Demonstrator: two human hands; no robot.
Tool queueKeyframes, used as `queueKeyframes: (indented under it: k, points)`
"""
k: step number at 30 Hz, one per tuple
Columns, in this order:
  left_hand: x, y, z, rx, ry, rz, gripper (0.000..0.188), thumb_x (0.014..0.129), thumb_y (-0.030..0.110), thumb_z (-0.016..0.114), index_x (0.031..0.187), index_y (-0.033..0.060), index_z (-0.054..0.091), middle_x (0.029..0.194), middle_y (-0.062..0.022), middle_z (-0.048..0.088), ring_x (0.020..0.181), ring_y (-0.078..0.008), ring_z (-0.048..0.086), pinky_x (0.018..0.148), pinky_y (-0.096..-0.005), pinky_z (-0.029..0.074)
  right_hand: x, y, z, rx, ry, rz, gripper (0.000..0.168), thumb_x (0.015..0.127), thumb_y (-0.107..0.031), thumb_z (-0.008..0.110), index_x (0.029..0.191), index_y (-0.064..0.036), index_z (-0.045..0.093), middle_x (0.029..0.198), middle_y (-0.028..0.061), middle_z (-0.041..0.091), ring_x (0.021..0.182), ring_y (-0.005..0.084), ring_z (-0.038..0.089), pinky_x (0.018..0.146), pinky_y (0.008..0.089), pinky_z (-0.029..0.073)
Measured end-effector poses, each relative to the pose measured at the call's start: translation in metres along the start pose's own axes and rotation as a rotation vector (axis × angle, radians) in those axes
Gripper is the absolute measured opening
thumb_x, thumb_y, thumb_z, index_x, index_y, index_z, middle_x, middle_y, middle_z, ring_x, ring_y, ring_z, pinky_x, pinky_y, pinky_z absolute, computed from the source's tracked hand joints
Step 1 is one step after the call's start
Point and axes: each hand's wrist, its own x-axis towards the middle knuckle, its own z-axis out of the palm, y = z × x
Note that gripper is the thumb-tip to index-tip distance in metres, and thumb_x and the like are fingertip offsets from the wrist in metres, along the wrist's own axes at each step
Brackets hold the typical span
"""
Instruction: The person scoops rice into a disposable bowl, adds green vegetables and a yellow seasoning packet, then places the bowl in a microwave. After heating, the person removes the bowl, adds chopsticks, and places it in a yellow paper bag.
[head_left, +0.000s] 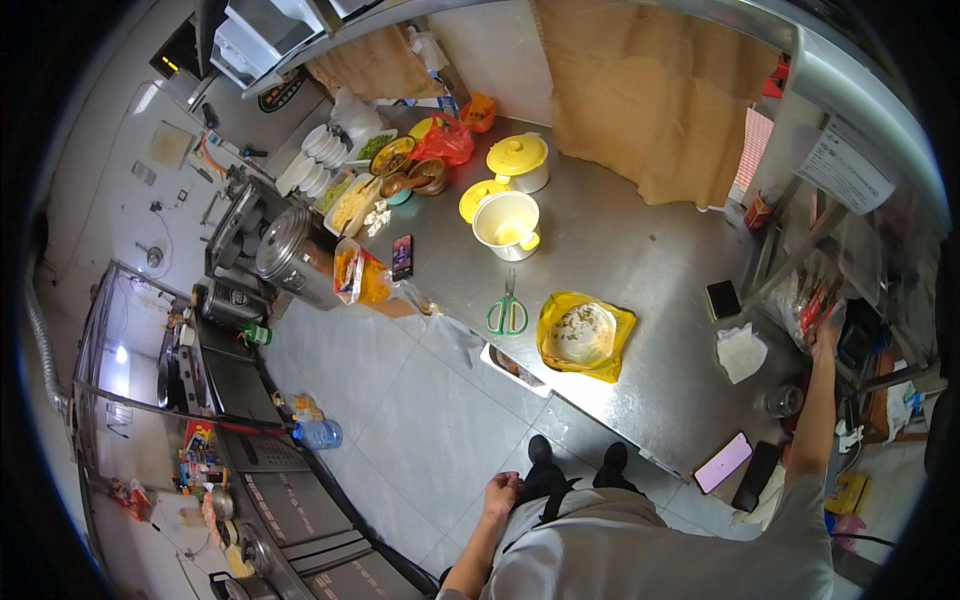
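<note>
My right hand (823, 336) is stretched out to the far right, at a clear plastic bag (787, 307) with red-marked packets (816, 309) in it. Its fingers overlap the bag, and their grip is too small to make out. By my waist hangs my left hand (502, 493), fingers curled in, with nothing visible in it. On the steel table (637, 262) before me, a round metal pan (583, 334) with brown bits in it sits in a yellow plastic bag (626, 322). Beside it lie green-handled scissors (508, 311).
Yellow-lidded pots (517, 161) and an uncovered cream pot (506, 225) stand farther back. Food trays (352, 202) line the left. Near my right arm are a glass jar (784, 401), a white cloth (741, 352) and a pink phone (721, 462). A water bottle (319, 434) rests on the floor.
</note>
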Motion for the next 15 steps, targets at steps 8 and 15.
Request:
queueKeyframes:
  k: [8,15]
  points:
    - [0.026,0.014,-0.008,0.091,-0.114,0.079,0.022,0.094,0.024,0.062,0.101,0.0030,0.063,0.082,-0.0056,0.067,0.071,-0.0126,0.061,0.059,-0.0257,0.048,0.013,0.016,-0.025,0.357,-0.278,-0.074,0.009,0.091,-0.016,0.062,0.097,-0.009,0.063,0.092,0.0055,0.065,0.077,0.0162,0.062,0.067,0.0349,0.053]
    - [0.064,0.058,-0.045,0.162,-0.189,0.006,0.047,0.096,0.034,0.055,0.129,0.0020,0.046,0.117,-0.0175,0.061,0.107,-0.0300,0.062,0.082,-0.0438,0.054,-0.002,-0.030,-0.002,-0.183,0.410,-0.113,0.019,0.086,-0.013,0.065,0.087,0.006,0.066,0.079,0.0152,0.069,0.066,0.0207,0.068,0.053,0.0344,0.052]
